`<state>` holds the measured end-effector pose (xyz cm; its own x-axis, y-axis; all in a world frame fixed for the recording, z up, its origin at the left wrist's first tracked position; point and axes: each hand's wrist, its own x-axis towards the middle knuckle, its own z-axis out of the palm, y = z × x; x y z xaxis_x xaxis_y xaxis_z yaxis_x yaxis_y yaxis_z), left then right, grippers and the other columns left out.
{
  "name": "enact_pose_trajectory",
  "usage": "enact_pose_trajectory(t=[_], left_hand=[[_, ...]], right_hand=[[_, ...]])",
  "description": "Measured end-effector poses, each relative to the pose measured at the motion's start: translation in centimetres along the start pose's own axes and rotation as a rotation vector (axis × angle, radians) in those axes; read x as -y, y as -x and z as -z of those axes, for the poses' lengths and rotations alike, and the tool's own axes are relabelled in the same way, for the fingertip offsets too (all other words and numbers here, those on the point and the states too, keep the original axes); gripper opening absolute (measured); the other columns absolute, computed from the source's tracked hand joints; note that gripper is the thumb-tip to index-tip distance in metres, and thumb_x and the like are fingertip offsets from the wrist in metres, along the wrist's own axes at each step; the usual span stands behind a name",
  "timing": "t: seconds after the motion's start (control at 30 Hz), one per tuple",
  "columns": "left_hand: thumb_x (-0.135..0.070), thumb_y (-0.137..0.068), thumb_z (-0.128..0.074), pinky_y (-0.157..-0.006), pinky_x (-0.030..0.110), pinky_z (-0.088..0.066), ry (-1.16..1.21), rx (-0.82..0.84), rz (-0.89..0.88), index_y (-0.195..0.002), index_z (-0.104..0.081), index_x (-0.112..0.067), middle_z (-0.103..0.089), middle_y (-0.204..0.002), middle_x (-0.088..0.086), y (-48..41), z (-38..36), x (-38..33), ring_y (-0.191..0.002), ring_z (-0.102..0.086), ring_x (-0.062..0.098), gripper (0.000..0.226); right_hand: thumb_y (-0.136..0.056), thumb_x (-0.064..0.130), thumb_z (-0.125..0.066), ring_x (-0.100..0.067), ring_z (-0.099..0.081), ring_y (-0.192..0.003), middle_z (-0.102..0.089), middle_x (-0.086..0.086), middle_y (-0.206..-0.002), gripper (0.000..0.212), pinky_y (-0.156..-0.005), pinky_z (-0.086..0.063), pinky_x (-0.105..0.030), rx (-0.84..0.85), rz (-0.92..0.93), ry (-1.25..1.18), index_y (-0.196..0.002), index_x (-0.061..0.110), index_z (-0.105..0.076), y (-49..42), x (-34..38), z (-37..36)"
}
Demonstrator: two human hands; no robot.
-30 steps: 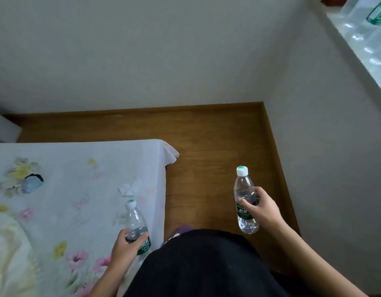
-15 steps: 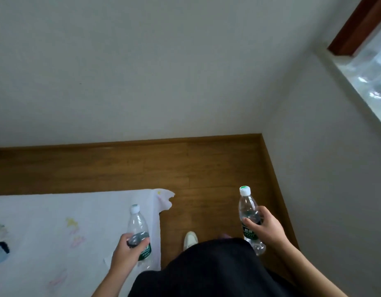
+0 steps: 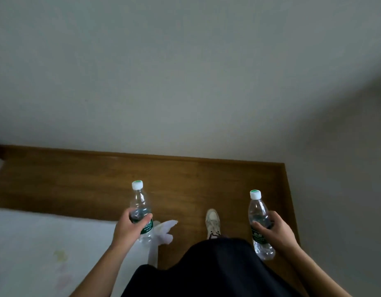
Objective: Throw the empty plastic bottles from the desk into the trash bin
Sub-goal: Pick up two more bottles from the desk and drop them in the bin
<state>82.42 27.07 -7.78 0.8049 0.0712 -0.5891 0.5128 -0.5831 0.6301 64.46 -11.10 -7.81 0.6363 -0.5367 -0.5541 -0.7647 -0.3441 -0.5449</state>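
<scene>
While the left hand [image 3: 129, 229] curls its fingers round one clear bottle [image 3: 141, 213] at lower centre, the right hand [image 3: 278, 231] grips another bottle [image 3: 259, 224] at lower right. Both stand upright above the wooden floor [image 3: 78, 181], beside a white sheet [image 3: 46, 249] at lower left.

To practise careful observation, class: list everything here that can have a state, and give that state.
left bottle: cap on, upright, held in the air.
right bottle: cap on, roughly upright, held in the air.
left hand: grips the left bottle at its label.
right hand: grips the right bottle at its label.
shoe: flat on the wooden floor.
</scene>
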Motion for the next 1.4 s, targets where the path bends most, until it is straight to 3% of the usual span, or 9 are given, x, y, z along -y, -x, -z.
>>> enact_pose_trajectory(t=[0.1,0.27,0.4,0.57,0.7,0.97,1.17,1.4], left_hand=[[-0.037,-0.077,-0.082,-0.078,0.035,-0.048,0.052,-0.071,0.108,-0.114,-0.057,-0.021,-0.064,-0.107,0.001,-1.3,0.2,-0.8,-0.098,-0.060,0.021,0.048],[-0.052,-0.066,-0.084,-0.088,0.047,-0.056,0.144,-0.171,0.220,-0.106,-0.061,-0.018,-0.070,-0.098,0.003,-1.8,1.5,0.5,-0.093,-0.068,0.023,0.058],[-0.044,-0.068,-0.083,-0.078,0.040,-0.052,0.220,-0.314,0.375,-0.104,-0.058,-0.017,-0.069,-0.097,0.005,-1.4,2.7,1.4,-0.086,-0.066,0.022,0.051],[-0.040,-0.073,-0.084,-0.078,0.040,-0.053,0.303,-0.418,0.499,-0.104,-0.058,-0.016,-0.071,-0.097,0.007,-3.8,4.7,3.3,-0.086,-0.068,0.023,0.047],[-0.038,-0.076,-0.083,-0.074,0.037,-0.049,0.358,-0.468,0.535,-0.111,-0.057,-0.011,-0.069,-0.102,0.011,-7.3,7.8,3.3,-0.089,-0.066,0.026,0.051],[-0.040,-0.079,-0.079,-0.068,0.029,-0.048,0.429,-0.543,0.460,-0.112,-0.052,-0.021,-0.064,-0.104,0.004,-15.8,17.7,0.5,-0.093,-0.063,0.023,0.048],[-0.043,-0.080,-0.078,-0.088,0.040,-0.055,0.510,-0.609,0.436,-0.118,-0.052,-0.022,-0.062,-0.109,-0.001,-21.7,24.8,-0.1,-0.099,-0.063,0.023,0.051],[-0.040,-0.081,-0.078,-0.082,0.036,-0.055,0.577,-0.707,0.585,-0.118,-0.050,-0.020,-0.059,-0.108,0.001,-27.2,31.3,1.0,-0.096,-0.060,0.022,0.050]], right_hand=[[-0.063,0.071,-0.067,-0.004,-0.063,-0.077,-0.064,0.010,-0.094,0.071,-0.059,-0.049,-0.021,0.088,0.130,0.054,-0.113,0.022,-0.055,-5.3,6.3,0.9],[-0.079,0.046,-0.075,-0.002,-0.060,-0.078,-0.059,0.014,-0.093,0.054,-0.061,-0.046,-0.017,0.298,0.313,0.218,-0.122,0.022,-0.053,-12.6,17.2,-0.9],[-0.078,0.047,-0.076,-0.005,-0.060,-0.083,-0.060,0.012,-0.099,0.053,-0.067,-0.048,-0.021,0.419,0.404,0.256,-0.120,0.028,-0.051,-16.5,25.7,-4.4],[-0.077,0.047,-0.077,-0.012,-0.064,-0.089,-0.066,0.006,-0.104,0.048,-0.072,-0.051,-0.028,0.492,0.509,0.314,-0.115,0.026,-0.054,-20.1,34.1,-10.3],[-0.077,0.047,-0.077,-0.016,-0.065,-0.093,-0.066,0.004,-0.106,0.050,-0.078,-0.052,-0.033,0.517,0.518,0.360,-0.116,0.026,-0.054,-22.3,39.6,-14.2],[-0.078,0.047,-0.077,-0.021,-0.064,-0.098,-0.066,-0.005,-0.118,0.062,-0.082,-0.051,-0.034,0.531,0.566,0.486,-0.128,0.021,-0.052,-26.4,49.7,-19.6],[-0.075,0.044,-0.080,-0.026,-0.065,-0.102,-0.065,-0.007,-0.121,0.065,-0.090,-0.054,-0.042,0.611,0.562,0.568,-0.129,0.021,-0.052,-29.8,58.3,-25.4],[-0.077,0.041,-0.080,-0.026,-0.063,-0.105,-0.064,-0.010,-0.124,0.063,-0.090,-0.053,-0.040,0.733,0.651,0.601,-0.129,0.019,-0.053,-30.5,70.9,-36.6]])
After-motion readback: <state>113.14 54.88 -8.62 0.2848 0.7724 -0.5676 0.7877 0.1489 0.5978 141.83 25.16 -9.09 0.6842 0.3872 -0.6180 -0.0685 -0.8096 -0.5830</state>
